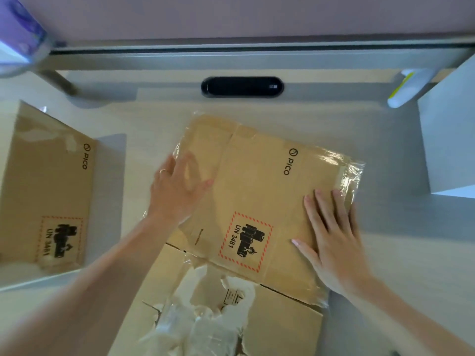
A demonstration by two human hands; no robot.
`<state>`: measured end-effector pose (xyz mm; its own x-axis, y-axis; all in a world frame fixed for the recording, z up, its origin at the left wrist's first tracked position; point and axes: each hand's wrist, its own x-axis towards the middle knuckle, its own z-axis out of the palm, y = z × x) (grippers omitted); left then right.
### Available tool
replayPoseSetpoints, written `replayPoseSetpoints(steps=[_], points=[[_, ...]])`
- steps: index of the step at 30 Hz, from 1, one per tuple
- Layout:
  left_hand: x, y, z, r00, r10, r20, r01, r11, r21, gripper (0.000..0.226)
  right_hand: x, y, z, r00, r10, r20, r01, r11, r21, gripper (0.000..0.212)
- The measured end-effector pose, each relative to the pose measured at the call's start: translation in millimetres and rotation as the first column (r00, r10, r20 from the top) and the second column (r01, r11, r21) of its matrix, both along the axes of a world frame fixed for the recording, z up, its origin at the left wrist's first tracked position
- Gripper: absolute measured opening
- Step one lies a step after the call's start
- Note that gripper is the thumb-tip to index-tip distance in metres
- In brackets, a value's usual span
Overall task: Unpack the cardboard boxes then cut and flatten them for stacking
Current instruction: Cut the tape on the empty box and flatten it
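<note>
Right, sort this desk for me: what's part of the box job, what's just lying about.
Job: flattened box under left hand and right hand; second box at left; torn cardboard nearest the camera.
Lying about: black oblong device; white-and-green object; white block at right.

The flat box (257,191) is tan brown, printed with black PICO lettering. Its label (245,241) has a red dashed border round black battery shapes and "UN 3481". The left box (48,191) is the same brown, with the same black print and red-bordered label. Clear, glossy tape (352,168) shines on the flat box. The lower cardboard (288,325) is brown under whitish torn scraps (205,327). The table (154,116) is pale cream and the wall (231,16) dull mauve. The oval device (242,87) is black. The bottle (403,88) is white with a yellow-green stripe.
</note>
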<state>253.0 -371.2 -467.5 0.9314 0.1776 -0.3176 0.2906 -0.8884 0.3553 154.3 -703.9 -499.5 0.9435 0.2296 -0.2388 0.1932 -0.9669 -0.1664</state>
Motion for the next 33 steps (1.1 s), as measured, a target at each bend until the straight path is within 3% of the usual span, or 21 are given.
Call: replayPoseSetpoints(steps=[2,3,5,7,9,11,13,16,18,22,25,27,33], points=[[-14,2,7,0.992,0.125,0.023,-0.125,0.992,-0.002,0.089,-1,2,4,1.000,0.004,0.005,-0.005,0.991,0.137,0.082],[-18,7,10,0.982,0.188,0.006,-0.188,0.982,0.010,0.099,-2,6,9,0.997,-0.074,-0.002,0.072,0.964,0.255,0.080],[-21,15,18,0.959,0.274,-0.070,-0.271,0.961,0.046,0.119,-4,17,26,0.914,-0.373,-0.158,0.402,0.782,0.476,0.086],[-23,23,27,0.922,0.347,-0.172,-0.351,0.936,0.010,0.123,1,24,37,0.748,-0.592,-0.299,0.646,0.548,0.531,0.089],[-28,28,27,0.878,0.389,-0.280,-0.411,0.911,-0.023,0.112,13,23,43,0.624,-0.692,-0.363,0.743,0.381,0.551,0.076],[-37,34,31,0.855,0.399,-0.331,-0.436,0.899,-0.042,0.098,24,21,54,0.541,-0.714,-0.444,0.800,0.273,0.534,0.065],[-49,40,37,0.846,0.389,-0.365,-0.452,0.886,-0.104,0.082,29,16,60,0.500,-0.691,-0.523,0.845,0.255,0.470,0.058],[-75,49,51,0.819,0.405,-0.407,-0.532,0.802,-0.273,0.040,30,16,69,0.450,-0.619,-0.644,0.892,0.285,0.349,0.039],[-89,56,55,0.804,0.429,-0.412,-0.579,0.725,-0.374,0.040,27,22,73,0.418,-0.549,-0.724,0.908,0.287,0.306,0.025],[-96,70,75,0.805,0.466,-0.367,-0.588,0.708,-0.391,0.056,25,43,85,0.493,-0.468,-0.733,0.870,0.275,0.409,0.014],[-101,77,93,0.829,0.450,-0.333,-0.560,0.663,-0.497,0.034,30,53,99,0.530,-0.445,-0.722,0.845,0.208,0.492,0.013],[-110,77,102,0.826,0.479,-0.299,-0.557,0.607,-0.566,0.025,29,50,106,0.587,-0.453,-0.671,0.806,0.250,0.537,0.007],[-152,70,144,0.790,0.607,-0.084,-0.507,0.571,-0.646,0.032,12,50,150,0.677,-0.397,-0.620,0.730,0.253,0.635,0.005]])
